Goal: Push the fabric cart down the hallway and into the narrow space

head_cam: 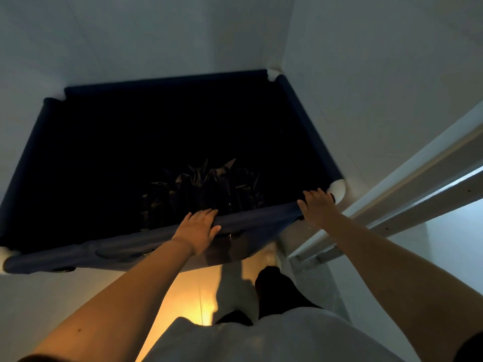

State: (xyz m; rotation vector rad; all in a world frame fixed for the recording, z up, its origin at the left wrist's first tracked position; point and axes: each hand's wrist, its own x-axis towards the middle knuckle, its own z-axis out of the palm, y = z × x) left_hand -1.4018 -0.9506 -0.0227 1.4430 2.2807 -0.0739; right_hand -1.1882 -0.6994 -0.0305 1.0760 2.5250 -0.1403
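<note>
A dark blue fabric cart with white corner caps fills the middle of the head view, its far corners close to white walls. Crumpled dark cloth lies at its bottom. My left hand grips the near top rail around its middle, fingers curled over the edge. My right hand lies on the same rail at the near right corner, beside the white cap, fingers spread over the fabric.
White walls close in on the cart at the left, back and right. A white door frame or rail runs diagonally at the right. My dark-socked foot stands on the lit floor under the cart's near edge.
</note>
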